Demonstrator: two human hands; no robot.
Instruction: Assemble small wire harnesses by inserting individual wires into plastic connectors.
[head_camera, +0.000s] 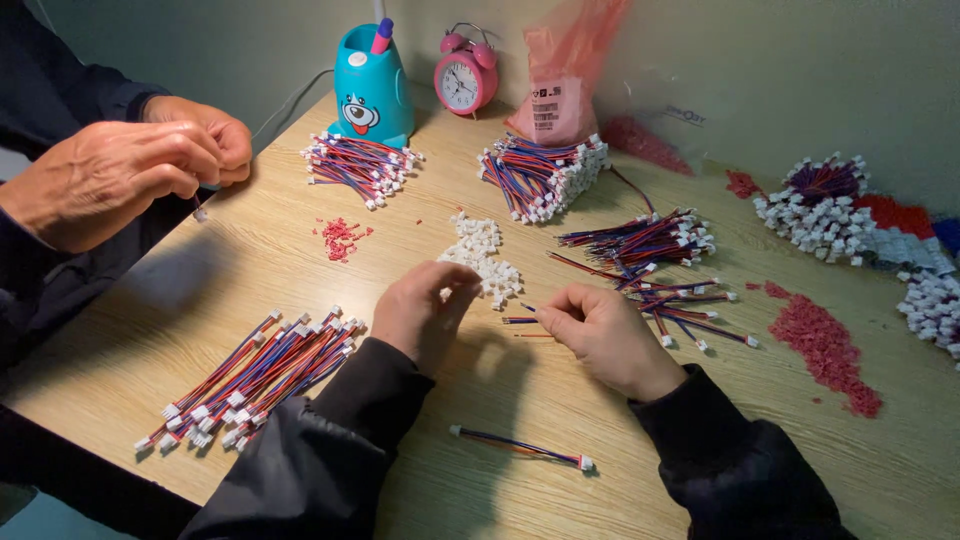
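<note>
Now left hand (425, 310) touching white connector pile (480, 258); right hand (600, 335) pinching wire (518, 320).

Small heap of white plastic connectors (480, 255) mid-table, thin red-and-blue wire ends (520, 320) just beside, flat.

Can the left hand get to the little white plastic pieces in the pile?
Probably yes: the left hand already rests at the edge of the white connector pile, fingertips touching it, with nothing between them.

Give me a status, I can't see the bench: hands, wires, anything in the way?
Left hand on white connector pile. Right hand pinching loose wire ends. Finished cable lies near. Nothing blocking.
</note>
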